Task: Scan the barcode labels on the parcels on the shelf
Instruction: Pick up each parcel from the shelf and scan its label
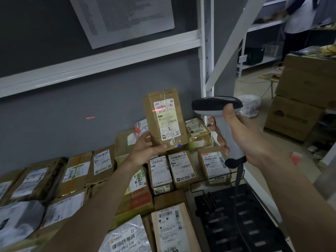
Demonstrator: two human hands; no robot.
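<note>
Centre frame, your left hand point(145, 149) pinches 1 box point(164, 119) by its lower corner, upright, label point(166, 118) facing the scanner point(220, 120) so the red line crosses the barcode. Right hand point(241, 135) wraps the scanner grip; trigger finger hidden. Beam overshoots onto the wall point(54, 110). Other parcels point(181, 170) lie below; label text too blurred to read.

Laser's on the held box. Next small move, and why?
Probably tilt the scanner slightly right. The red line crosses only the left part of the barcode on the box the left hand holds up, and spills onto the wall. The right hand already grips the handle.
</note>
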